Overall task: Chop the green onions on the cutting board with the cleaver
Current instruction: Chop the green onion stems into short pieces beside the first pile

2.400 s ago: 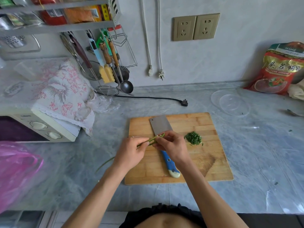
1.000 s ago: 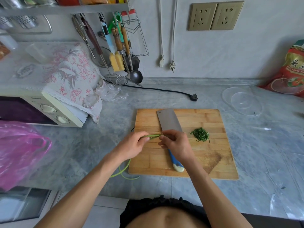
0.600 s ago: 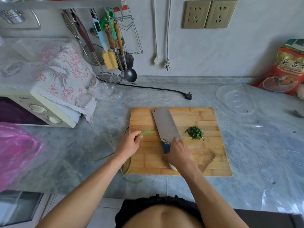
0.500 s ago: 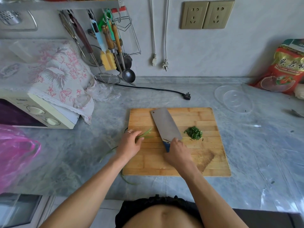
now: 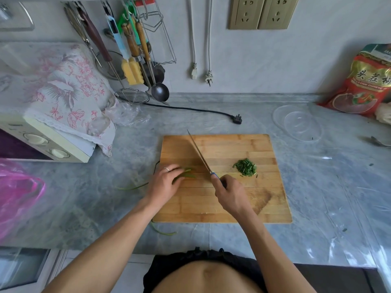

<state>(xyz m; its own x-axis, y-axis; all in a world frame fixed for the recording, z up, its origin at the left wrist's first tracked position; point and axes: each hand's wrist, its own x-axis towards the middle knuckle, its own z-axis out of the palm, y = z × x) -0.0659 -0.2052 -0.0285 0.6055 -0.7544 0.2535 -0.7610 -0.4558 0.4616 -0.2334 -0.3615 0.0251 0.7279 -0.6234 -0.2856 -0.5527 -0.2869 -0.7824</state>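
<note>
Green onions [image 5: 186, 174]: near left edge of cutting board [image 5: 222, 210], about mid-height; loose ends trailing off left edge onto counter [image 5: 317, 187].
Left hand [image 5: 164, 185]: fingers curled and pressed down on stalks, pinning them flat to board.
Right hand [image 5: 231, 194]: clenched around cleaver handle near board centre.
Cleaver [image 5: 198, 154]: blade seen edge-on, angled toward far-left corner, just right of stalk tips; contact with stalks cannot be told.
Chopped pile [image 5: 245, 167]: right of blade, toward right edge, well apart from whole stalks.
Handling, stalks: judged light, soft, hollow, prone to roll and spring apart; best held bunched close behind cut line, fingertips tucked.
Handling, cleaver: judged heavy, rigid; full-handle grip appropriate.
Progress: judged early; most stalk length uncut.
</note>
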